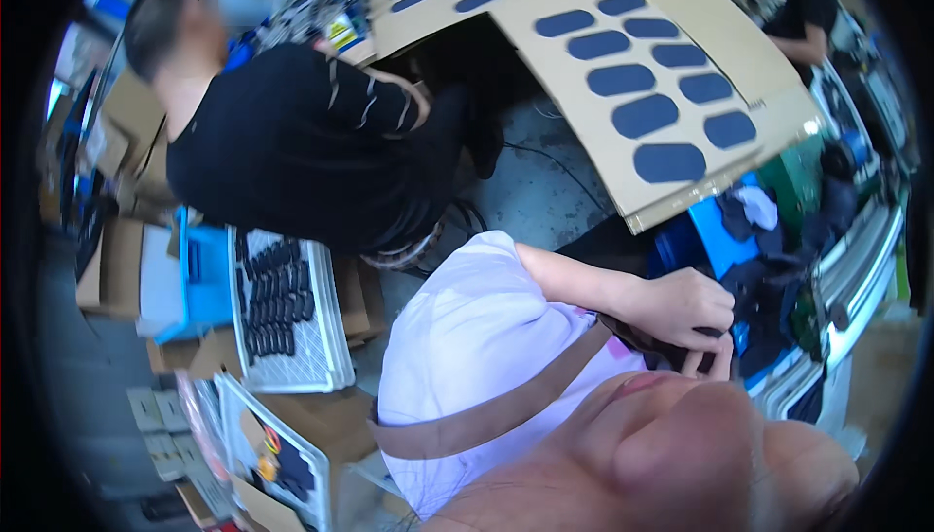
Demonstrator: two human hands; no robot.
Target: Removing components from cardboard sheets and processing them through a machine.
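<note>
My left hand is in front of my chest, its fingers curled and closed. Just below it show a few bent fingers of my right hand, close to the left fingertips; the rest of that hand is hidden. Whatever lies between the fingers cannot be made out. A brown strap crosses my pale lilac shirt. Beyond the hands, dark cloth-like items lie near a blue bin.
A cardboard-covered table carries rows of dark rounded pads. At left a person in black sits bent forward. A white crate holds several black parts, beside a blue box. Another person is far right.
</note>
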